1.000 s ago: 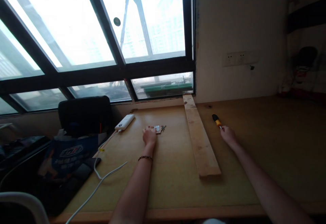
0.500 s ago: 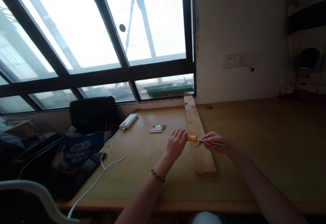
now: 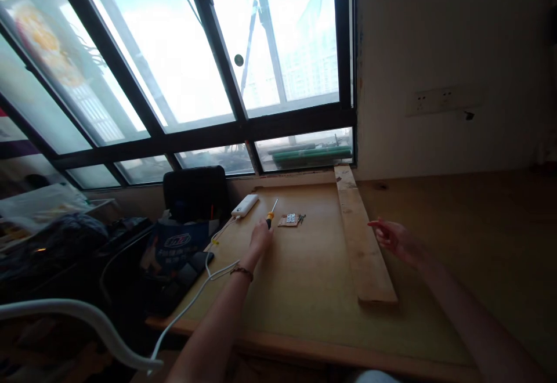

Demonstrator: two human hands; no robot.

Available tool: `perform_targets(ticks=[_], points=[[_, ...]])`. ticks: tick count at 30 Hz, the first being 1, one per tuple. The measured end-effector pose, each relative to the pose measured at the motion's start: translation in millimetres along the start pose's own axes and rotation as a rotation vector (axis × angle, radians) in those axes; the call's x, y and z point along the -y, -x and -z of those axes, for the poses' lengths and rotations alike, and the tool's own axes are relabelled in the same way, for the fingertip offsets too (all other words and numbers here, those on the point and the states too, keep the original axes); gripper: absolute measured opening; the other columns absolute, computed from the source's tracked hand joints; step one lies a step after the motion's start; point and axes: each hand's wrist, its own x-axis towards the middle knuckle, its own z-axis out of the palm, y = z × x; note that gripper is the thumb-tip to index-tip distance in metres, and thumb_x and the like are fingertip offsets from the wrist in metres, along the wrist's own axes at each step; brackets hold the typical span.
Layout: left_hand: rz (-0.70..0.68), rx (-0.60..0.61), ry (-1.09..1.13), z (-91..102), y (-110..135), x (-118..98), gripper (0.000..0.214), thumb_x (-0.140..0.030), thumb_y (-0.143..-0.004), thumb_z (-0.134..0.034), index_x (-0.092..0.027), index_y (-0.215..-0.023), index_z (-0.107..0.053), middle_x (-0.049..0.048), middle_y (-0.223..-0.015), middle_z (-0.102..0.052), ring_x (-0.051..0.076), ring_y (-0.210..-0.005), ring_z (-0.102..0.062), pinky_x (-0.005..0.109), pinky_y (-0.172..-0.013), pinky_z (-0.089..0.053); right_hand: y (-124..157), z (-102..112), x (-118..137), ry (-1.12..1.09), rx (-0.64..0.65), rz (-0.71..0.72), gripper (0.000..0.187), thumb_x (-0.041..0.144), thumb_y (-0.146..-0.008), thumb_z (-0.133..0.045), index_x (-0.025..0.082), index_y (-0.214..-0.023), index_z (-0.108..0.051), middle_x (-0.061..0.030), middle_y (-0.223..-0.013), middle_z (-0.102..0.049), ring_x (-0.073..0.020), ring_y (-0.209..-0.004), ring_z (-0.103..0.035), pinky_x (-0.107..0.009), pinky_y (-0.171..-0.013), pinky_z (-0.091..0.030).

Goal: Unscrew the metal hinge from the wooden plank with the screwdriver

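My left hand [image 3: 261, 236] is closed round the yellow-and-black handle of a screwdriver [image 3: 272, 211], its metal shaft pointing away toward the window. Just right of it lies a small card with hinges and screws [image 3: 290, 219] on the wooden desk [image 3: 304, 290]. My right hand [image 3: 394, 237] hovers open, fingers apart, just right of a long wooden plank [image 3: 361, 238] that runs from the window sill toward me. It holds nothing.
A white power bank [image 3: 245, 205] with a white cable [image 3: 195, 293] lies left of the screwdriver. A black chair back [image 3: 195, 191] and a blue bag [image 3: 174, 246] stand at the desk's left edge. Wall sockets [image 3: 439, 100] sit on the right wall.
The screwdriver passed from my right hand to my left, which carried it left beside the hinge card. My right hand let go and opened. The view swung left.
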Motion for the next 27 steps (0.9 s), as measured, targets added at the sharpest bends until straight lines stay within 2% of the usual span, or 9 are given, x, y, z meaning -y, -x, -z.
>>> perform_targets(ticks=[4,8,13,18,20,22,23,25,27], points=[[-0.020,0.000,-0.078,-18.0,-10.3,1.0,0.027,-0.021,-0.078,-0.048,-0.010,-0.102,-0.055,0.0163,-0.110,-0.055,0.024,-0.101,-0.052,0.030,-0.085,-0.038,1.2,0.2,1.0,0.001,-0.019,0.016,0.029,0.041,-0.071,-0.066,0.014,-0.082,-0.068,0.0028,-0.057,-0.041,-0.0043,-0.044,-0.028,-0.021,-0.039,-0.019],[0.004,0.013,-0.142,-27.0,-18.8,-0.2,0.031,-0.027,-0.078,-0.047,-0.009,-0.102,-0.058,0.0179,-0.111,-0.053,0.027,-0.103,-0.049,0.033,-0.084,-0.038,1.9,-0.2,2.5,0.000,-0.046,0.027,0.028,0.041,-0.071,-0.066,0.014,-0.081,-0.068,0.0031,-0.057,-0.039,-0.0041,-0.045,-0.027,-0.020,-0.040,-0.019],[0.012,0.052,-0.157,-26.3,-23.8,0.9,0.032,-0.028,-0.078,-0.046,-0.011,-0.104,-0.057,0.0173,-0.111,-0.054,0.028,-0.103,-0.049,0.035,-0.083,-0.039,2.5,-0.8,2.4,0.012,-0.053,0.033,0.028,0.040,-0.071,-0.066,0.015,-0.082,-0.069,0.0030,-0.057,-0.039,-0.0039,-0.045,-0.027,-0.020,-0.040,-0.019],[-0.034,0.008,-0.080,-21.2,-14.2,2.2,0.048,-0.028,-0.079,-0.048,-0.010,-0.123,-0.042,0.0177,-0.116,-0.053,0.028,-0.110,-0.047,0.038,-0.090,-0.037,1.7,0.1,2.2,0.050,-0.065,0.032,0.029,0.041,-0.070,-0.066,0.015,-0.081,-0.069,0.0026,-0.057,-0.039,-0.0047,-0.045,-0.026,-0.021,-0.039,-0.019],[-0.100,-0.036,-0.028,-17.3,5.0,4.8,0.055,-0.027,-0.080,-0.047,-0.007,-0.129,-0.036,0.0195,-0.124,-0.049,0.028,-0.116,-0.043,0.040,-0.096,-0.034,1.4,0.5,2.4,0.059,-0.076,0.030,0.030,0.042,-0.069,-0.067,0.015,-0.081,-0.069,0.0024,-0.057,-0.040,-0.0050,-0.045,-0.027,-0.021,-0.039,-0.020],[-0.208,-0.040,0.045,-9.0,39.4,12.4,0.056,-0.028,-0.080,-0.046,-0.005,-0.130,-0.036,0.0210,-0.132,-0.041,0.029,-0.125,-0.035,0.044,-0.102,-0.029,1.1,1.6,2.5,0.056,-0.080,0.029,0.030,0.043,-0.069,-0.067,0.015,-0.082,-0.069,0.0024,-0.057,-0.040,-0.0047,-0.045,-0.027,-0.021,-0.039,-0.020],[-0.269,-0.001,0.096,-2.4,61.8,19.1,0.056,-0.030,-0.080,-0.047,-0.005,-0.129,-0.038,0.0211,-0.136,-0.036,0.030,-0.128,-0.030,0.045,-0.104,-0.027,0.7,2.5,2.3,0.050,-0.082,0.030,0.030,0.043,-0.070,-0.066,0.015,-0.081,-0.069,0.0025,-0.056,-0.040,-0.0046,-0.045,-0.027,-0.021,-0.039,-0.020],[-0.396,0.190,0.224,16.3,111.1,40.2,0.054,-0.033,-0.078,-0.051,-0.012,-0.127,-0.044,0.0161,-0.142,-0.031,0.029,-0.133,-0.022,0.045,-0.106,-0.025,-0.5,5.4,1.6,0.034,-0.089,0.037,0.030,0.043,-0.070,-0.066,0.015,-0.078,-0.069,0.0026,-0.056,-0.040,-0.0044,-0.045,-0.029,-0.020,-0.039,-0.020],[-0.465,0.435,0.359,40.2,154.0,71.2,0.054,-0.039,-0.076,-0.055,-0.024,-0.127,-0.046,0.0077,-0.142,-0.034,0.026,-0.130,-0.030,0.041,-0.105,-0.030,-2.1,8.7,0.2,0.024,-0.099,0.042,0.029,0.044,-0.070,-0.067,0.015,-0.074,-0.068,0.0027,-0.055,-0.040,-0.0046,-0.045,-0.030,-0.020,-0.039,-0.021]])
